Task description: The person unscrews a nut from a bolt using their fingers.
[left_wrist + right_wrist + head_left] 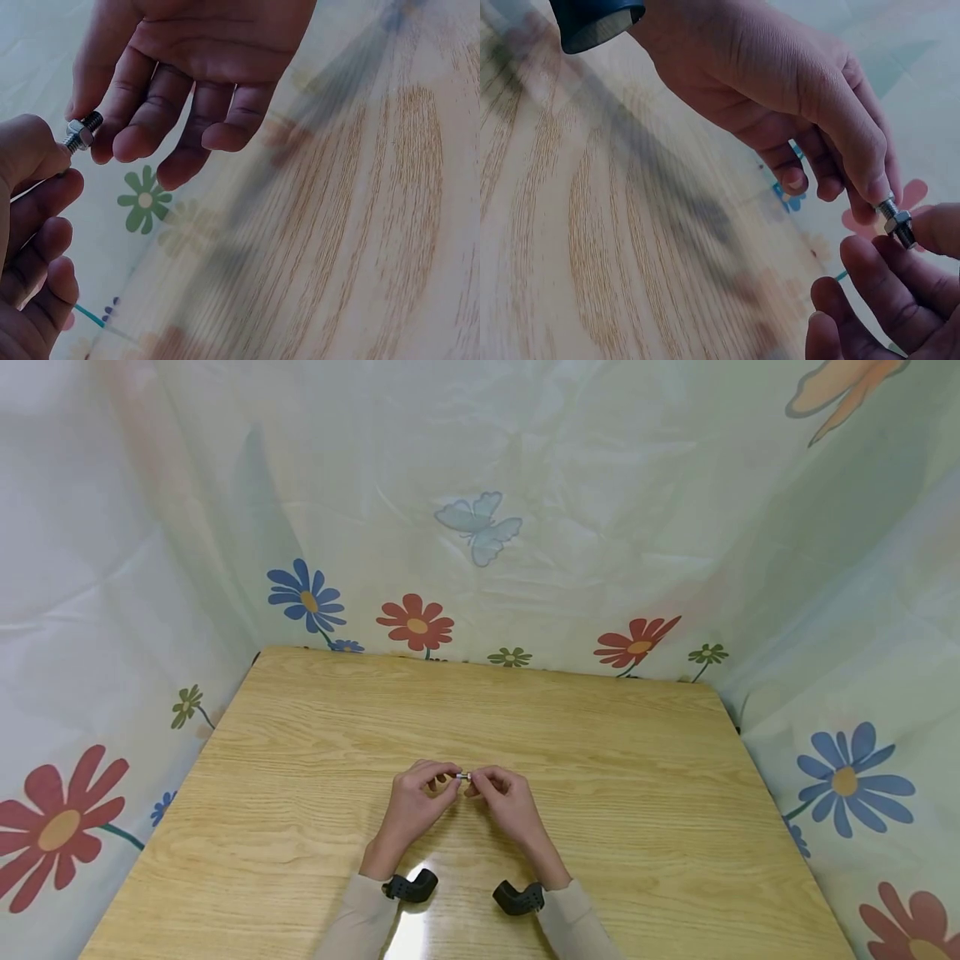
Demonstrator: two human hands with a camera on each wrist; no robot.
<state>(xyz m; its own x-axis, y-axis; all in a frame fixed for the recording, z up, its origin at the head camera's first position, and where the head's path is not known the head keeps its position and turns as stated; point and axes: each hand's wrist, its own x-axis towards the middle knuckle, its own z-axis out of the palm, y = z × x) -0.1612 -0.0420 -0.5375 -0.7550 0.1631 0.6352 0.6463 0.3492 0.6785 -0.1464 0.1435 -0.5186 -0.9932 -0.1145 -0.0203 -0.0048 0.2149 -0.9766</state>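
Observation:
A small metal bolt (907, 238) with a hex nut (897, 222) partway along its thread is held between both hands above the table. The left hand (415, 802) pinches one end of the bolt between thumb and finger, hiding that end. From the other side, the right hand (510, 802) has its thumb and index finger about the nut, close to the dark threaded tip. In the left wrist view, thread shows on both sides of the nut (79, 134). The right hand's other fingers (180, 165) are loosely bent, away from the bolt.
The hands are over a wooden table (600, 760). Behind it and at both sides hangs a pale curtain (570, 527) printed with flowers and butterflies. A black wrist camera (411, 887) sits on the left wrist, another black camera (519, 898) on the right.

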